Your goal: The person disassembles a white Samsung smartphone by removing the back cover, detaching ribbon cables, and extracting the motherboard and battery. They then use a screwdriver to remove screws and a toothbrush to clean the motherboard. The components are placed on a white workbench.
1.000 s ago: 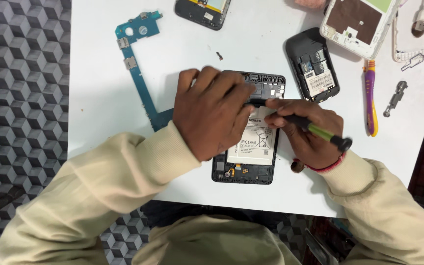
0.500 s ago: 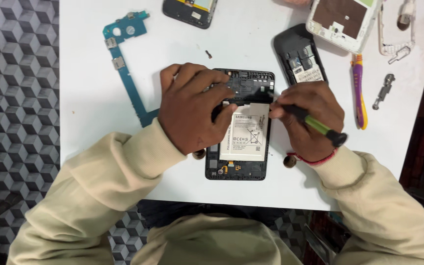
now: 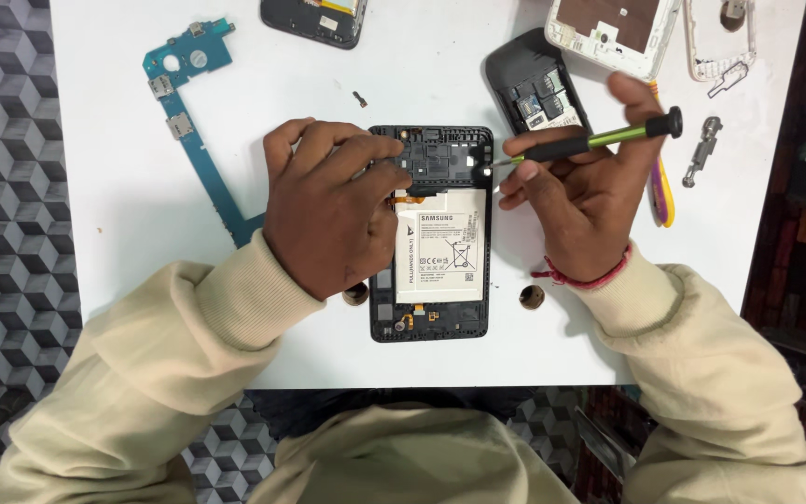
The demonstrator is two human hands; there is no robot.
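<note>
An opened black tablet [image 3: 440, 159] lies face down on the white table [image 3: 95, 215], its white battery [image 3: 445, 247] showing. My left hand [image 3: 328, 210] rests on the tablet's left side, fingertips pressing near its upper inner parts. My right hand [image 3: 590, 191] is shut on a small green and black screwdriver [image 3: 590, 142], held almost level, with its tip at the tablet's upper right edge.
A blue circuit board [image 3: 184, 84] lies at the left. A black phone shell [image 3: 538, 89], a white back cover [image 3: 613, 33], another dark device [image 3: 314, 19], a purple and yellow tool [image 3: 661, 201] and a metal part [image 3: 699, 159] lie at the back. Two small round brown pieces [image 3: 532, 297] sit by the tablet.
My right hand has lifted and turned, swinging the screwdriver from pointing down at the tablet's top to almost level at its right edge. My left hand stays on the tablet.
</note>
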